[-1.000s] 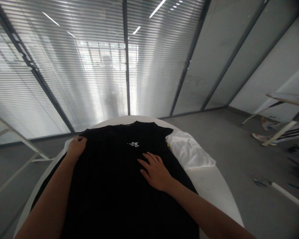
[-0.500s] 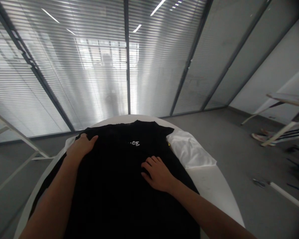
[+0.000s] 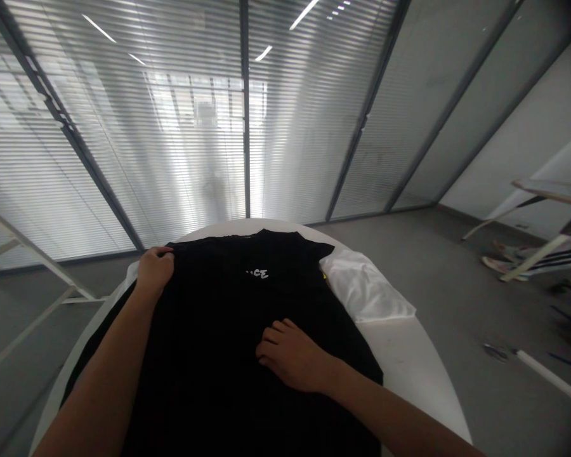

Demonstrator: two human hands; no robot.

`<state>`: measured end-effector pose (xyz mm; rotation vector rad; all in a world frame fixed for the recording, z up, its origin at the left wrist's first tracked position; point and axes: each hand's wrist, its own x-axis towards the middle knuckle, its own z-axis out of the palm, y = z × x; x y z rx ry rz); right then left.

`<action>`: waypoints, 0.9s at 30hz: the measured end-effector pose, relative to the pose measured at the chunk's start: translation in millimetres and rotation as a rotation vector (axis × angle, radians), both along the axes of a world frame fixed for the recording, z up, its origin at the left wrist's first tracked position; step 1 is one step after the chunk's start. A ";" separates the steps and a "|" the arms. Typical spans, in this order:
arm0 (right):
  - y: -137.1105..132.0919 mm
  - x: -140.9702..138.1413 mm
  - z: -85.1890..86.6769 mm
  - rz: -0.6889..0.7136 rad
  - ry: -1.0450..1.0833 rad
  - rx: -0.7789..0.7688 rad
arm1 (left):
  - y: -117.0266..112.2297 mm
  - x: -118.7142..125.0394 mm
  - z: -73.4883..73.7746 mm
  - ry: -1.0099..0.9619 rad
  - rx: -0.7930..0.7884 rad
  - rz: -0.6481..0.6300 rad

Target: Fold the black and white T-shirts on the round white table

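A black T-shirt with white lettering lies spread over a round white table. My left hand is at the shirt's far left shoulder, fingers curled and pinching the cloth edge. My right hand rests on the middle of the shirt, its fingers bent inward and bunching the fabric.
A white garment lies on the table to the right of the black shirt. Glass walls with blinds stand behind the table. A white frame is at the left. On the right, table legs, shoes and a white rod lie on the grey floor.
My right hand slid back toward me and its fingers curled from flat to bent. My left hand opened briefly over the shoulder, then closed on the shirt's edge again.
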<state>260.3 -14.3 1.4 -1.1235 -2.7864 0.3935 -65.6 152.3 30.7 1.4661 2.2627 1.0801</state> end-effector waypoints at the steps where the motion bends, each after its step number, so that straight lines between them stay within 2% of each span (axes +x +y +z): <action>1: -0.9 -0.8 1.6 0.019 -0.002 -0.005 | -1.7 -2.1 2.2 -0.031 0.020 0.021; 3: -3.3 -1.2 7.4 0.075 0.008 -0.046 | -3.9 -6.3 4.0 -0.041 0.035 0.037; 6: -6.9 -0.1 20.5 0.165 0.043 -0.188 | -3.7 -10.5 1.2 0.011 -0.048 -0.011; 11: -8.4 -3.9 40.4 0.355 0.007 -0.494 | 0.9 -10.6 -8.8 0.233 -0.154 -0.133; 14: -3.5 -9.0 48.8 0.440 -0.070 -0.696 | 3.1 -10.0 -13.8 0.283 -0.144 -0.038; 16: 6.0 -11.0 53.2 0.404 -0.078 -0.775 | 4.6 -10.5 -15.5 0.273 -0.164 -0.014; 18: 22.0 -12.0 54.9 0.310 -0.019 -0.741 | 6.4 -12.1 -16.1 0.267 -0.201 -0.085; 21: 55.0 -16.8 48.4 0.134 0.132 -0.560 | 7.5 -15.7 -14.5 0.261 -0.207 -0.179; 24: 88.7 -31.3 31.8 -0.059 0.341 -0.391 | 3.9 -19.5 -6.9 0.174 -0.139 -0.129; 27: 113.8 -55.7 14.5 -0.158 0.485 -0.287 | -3.7 -21.8 8.1 -0.046 -0.027 -0.030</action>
